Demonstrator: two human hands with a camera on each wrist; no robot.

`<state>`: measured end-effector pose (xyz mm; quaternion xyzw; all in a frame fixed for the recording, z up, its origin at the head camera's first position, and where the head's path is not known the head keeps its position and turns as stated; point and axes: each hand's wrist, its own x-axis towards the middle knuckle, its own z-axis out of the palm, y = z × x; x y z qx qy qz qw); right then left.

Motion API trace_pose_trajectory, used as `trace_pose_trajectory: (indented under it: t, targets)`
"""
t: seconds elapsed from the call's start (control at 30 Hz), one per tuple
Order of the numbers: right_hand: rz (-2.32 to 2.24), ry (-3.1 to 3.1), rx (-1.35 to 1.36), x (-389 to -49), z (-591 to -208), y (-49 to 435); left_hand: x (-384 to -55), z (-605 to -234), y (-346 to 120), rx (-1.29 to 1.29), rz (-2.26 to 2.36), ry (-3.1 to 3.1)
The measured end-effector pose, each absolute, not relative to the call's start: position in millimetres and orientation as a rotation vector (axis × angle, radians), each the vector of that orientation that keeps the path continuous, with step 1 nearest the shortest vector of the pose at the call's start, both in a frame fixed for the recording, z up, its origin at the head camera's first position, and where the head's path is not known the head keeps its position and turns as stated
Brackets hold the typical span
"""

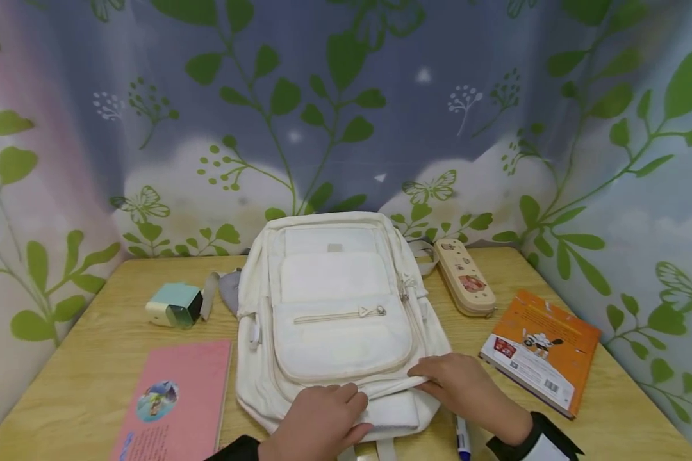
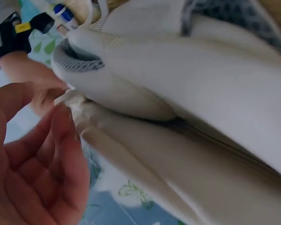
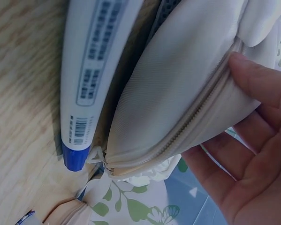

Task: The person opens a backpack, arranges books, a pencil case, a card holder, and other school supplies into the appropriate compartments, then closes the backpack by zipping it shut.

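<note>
A cream backpack (image 1: 334, 275) lies front up on the wooden table, its bottom edge towards me. My right hand (image 1: 464, 387) pinches the fabric at its lower right edge. In the right wrist view the thumb (image 3: 248, 75) presses beside a zip (image 3: 192, 112) and the other fingers are behind the fabric. My left hand (image 1: 320, 422) is at the lower edge, left of the right hand. Its fingertips (image 2: 63, 112) touch a fold of fabric, while the thumb stands apart from them. A white marker with a blue end (image 1: 463, 438) lies below the right hand.
On the left are a pink book (image 1: 175, 397) and a mint-and-cream box-shaped item (image 1: 175, 304). A beige pencil case (image 1: 466, 275) and an orange book (image 1: 542, 349) lie on the right. A leaf-patterned curtain (image 1: 323, 109) hangs behind the table (image 1: 86, 365).
</note>
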<state>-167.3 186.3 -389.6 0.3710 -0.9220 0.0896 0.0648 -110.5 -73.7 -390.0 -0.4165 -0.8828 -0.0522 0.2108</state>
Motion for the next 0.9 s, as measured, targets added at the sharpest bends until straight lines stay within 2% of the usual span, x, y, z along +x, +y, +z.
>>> trace_pose_trajectory:
  t: [0.4,0.67,0.9]
  targets:
    - [0.276,-2.779,1.082,-166,-390,185,-112,-391,-65,-1.011,-0.032,-2.481]
    - [0.246,-2.742,0.991,-167,-385,178,-110,-385,-82,-0.934,-0.266,-2.672]
    - [0.294,-2.795,0.94,-164,-384,179,-104,-382,-117,-0.847,-0.671,-2.918]
